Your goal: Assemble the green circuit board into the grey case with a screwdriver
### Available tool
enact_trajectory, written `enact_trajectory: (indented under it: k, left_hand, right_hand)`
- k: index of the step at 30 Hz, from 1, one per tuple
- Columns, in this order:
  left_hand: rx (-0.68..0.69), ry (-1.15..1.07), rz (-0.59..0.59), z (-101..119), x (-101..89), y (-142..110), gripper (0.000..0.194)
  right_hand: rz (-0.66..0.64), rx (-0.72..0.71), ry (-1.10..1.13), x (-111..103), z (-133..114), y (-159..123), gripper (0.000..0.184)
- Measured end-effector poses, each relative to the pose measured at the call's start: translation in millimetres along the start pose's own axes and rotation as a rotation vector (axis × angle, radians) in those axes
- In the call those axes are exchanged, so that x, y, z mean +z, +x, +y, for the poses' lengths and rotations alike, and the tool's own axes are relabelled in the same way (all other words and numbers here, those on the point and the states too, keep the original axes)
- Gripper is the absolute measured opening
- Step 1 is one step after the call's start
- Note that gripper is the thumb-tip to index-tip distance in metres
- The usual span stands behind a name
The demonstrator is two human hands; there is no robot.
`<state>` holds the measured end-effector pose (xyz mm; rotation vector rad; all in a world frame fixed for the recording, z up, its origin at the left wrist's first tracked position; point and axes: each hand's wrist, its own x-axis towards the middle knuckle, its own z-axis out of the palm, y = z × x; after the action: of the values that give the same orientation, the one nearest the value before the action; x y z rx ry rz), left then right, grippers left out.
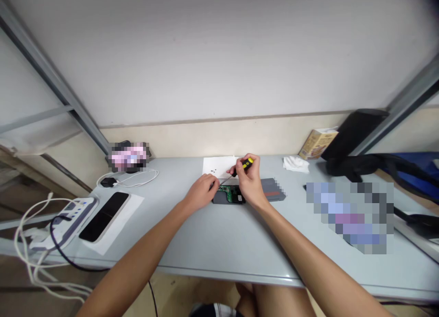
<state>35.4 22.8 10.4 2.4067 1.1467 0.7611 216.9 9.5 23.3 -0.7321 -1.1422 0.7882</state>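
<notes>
An opened electronic device (220, 197) lies on the table in front of me, its green circuit board showing inside a dark casing. My left hand (201, 192) grips the device's left end, fingers bent over its edge. In my right hand (251, 179) is a screwdriver (245, 163) with a black and yellow handle. Its thin shaft slants down to the left toward the board; whether the tip touches a screw is too small to tell. Behind the device, several tiny dark pieces, perhaps screws, rest on a white sheet of paper (221, 163). A grey flat piece (273, 189) extends right of the device, partly blurred.
On the left are a phone (104, 216) on paper, a power strip (65, 223) with cables, and a black charger (109, 182). Crumpled tissue (295, 164), a carton (318, 143) and a black case (355, 134) stand back right. A wall closes off the rear.
</notes>
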Motion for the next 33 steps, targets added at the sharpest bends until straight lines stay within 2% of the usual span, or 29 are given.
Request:
enact_trajectory:
  k: [33]
  left_hand:
    - [0.011,0.004,0.005,-1.0,0.9,0.6,0.029]
  right_hand:
    - [-0.006,-0.001,-0.034,-1.7,2.1,-0.2,0.03]
